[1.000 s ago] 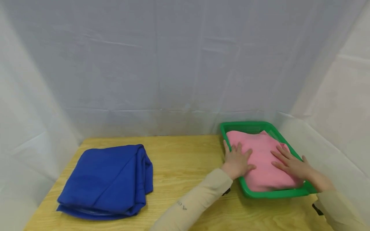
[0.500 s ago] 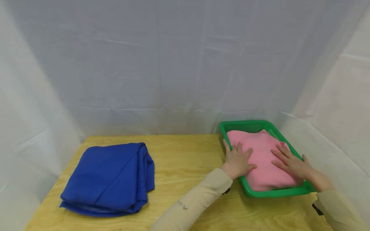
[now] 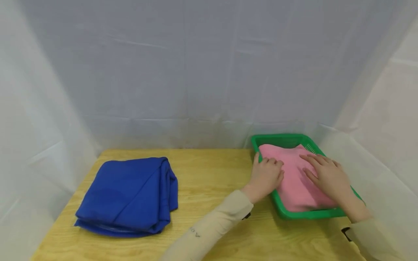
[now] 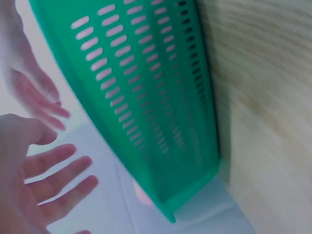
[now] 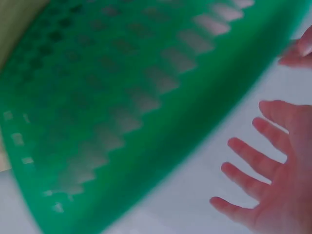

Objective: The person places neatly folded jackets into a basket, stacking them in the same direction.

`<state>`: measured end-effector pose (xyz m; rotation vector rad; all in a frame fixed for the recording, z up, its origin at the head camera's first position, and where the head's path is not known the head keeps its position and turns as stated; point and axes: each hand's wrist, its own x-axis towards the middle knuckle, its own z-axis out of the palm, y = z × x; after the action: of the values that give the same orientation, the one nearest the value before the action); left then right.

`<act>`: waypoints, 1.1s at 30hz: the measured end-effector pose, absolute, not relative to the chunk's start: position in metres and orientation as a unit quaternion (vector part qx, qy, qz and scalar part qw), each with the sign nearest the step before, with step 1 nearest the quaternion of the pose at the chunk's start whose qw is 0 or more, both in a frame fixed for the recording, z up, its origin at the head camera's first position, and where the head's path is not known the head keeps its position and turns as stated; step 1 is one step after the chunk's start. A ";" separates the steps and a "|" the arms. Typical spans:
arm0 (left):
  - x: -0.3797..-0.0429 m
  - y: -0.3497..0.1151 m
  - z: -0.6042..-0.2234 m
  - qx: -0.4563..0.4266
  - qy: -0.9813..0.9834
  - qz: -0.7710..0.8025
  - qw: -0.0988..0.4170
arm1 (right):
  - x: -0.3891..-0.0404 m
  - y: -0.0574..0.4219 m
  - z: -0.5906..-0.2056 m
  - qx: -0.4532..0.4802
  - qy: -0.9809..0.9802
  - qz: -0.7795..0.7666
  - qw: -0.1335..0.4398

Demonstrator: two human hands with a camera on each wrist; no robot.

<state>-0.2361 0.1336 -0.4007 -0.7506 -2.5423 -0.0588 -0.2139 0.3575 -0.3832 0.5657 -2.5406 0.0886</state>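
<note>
A folded pink cloth [image 3: 294, 195] lies inside a green plastic basket [image 3: 315, 214] at the right of the table. My left hand [image 3: 265, 177] is over the cloth's left side, near the basket's left rim. In the left wrist view, that hand [image 4: 44, 180] has its fingers apart and grips nothing. Over the cloth's right side is my right hand [image 3: 330, 177], fingers extended. The right wrist view has this hand [image 5: 273, 170] spread above the slotted basket wall [image 5: 161, 78], holding nothing. Whether either hand touches the cloth is hard to tell.
A folded blue cloth [image 3: 124, 199] lies on the left of the wooden table [image 3: 209, 177]. White sheeting [image 3: 196, 72] hangs behind the table and along both sides, with the basket close to it at the back right.
Both hands lay spread flat on the pink cloth before. Now the right hand has lifted and shifted slightly away, and the left hand's fingers are more bent. The view has shifted slightly.
</note>
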 end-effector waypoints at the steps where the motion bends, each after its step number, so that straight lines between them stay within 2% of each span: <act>1: -0.236 0.129 -0.399 -0.276 -0.924 -0.024 0.264 | -0.213 0.350 -0.380 0.214 -0.933 0.035 0.287; 5: -0.238 0.110 -0.392 -0.275 -0.896 -0.040 0.345 | -0.209 0.325 -0.371 0.230 -0.911 0.043 0.340; 8: -0.239 0.097 -0.385 -0.269 -0.887 -0.051 0.371 | -0.207 0.310 -0.369 0.234 -0.907 0.053 0.345; 19: -0.248 0.049 -0.368 -0.247 -0.894 -0.080 0.365 | -0.207 0.260 -0.359 0.240 -0.913 0.082 0.319; 24: -0.249 0.016 -0.372 -0.233 -0.902 -0.087 0.353 | -0.212 0.233 -0.365 0.235 -0.911 0.080 0.330; 30: -0.251 -0.029 -0.382 -0.219 -0.900 -0.087 0.367 | -0.214 0.201 -0.374 0.225 -0.929 0.076 0.283; 33: -0.248 -0.055 -0.384 -0.208 -0.904 -0.086 0.363 | -0.217 0.187 -0.379 0.239 -0.921 0.076 0.298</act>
<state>-0.2481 -0.0550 -0.3836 -0.5366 -2.3281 -0.2214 -0.2172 0.1873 -0.3793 0.6351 -2.4471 0.2017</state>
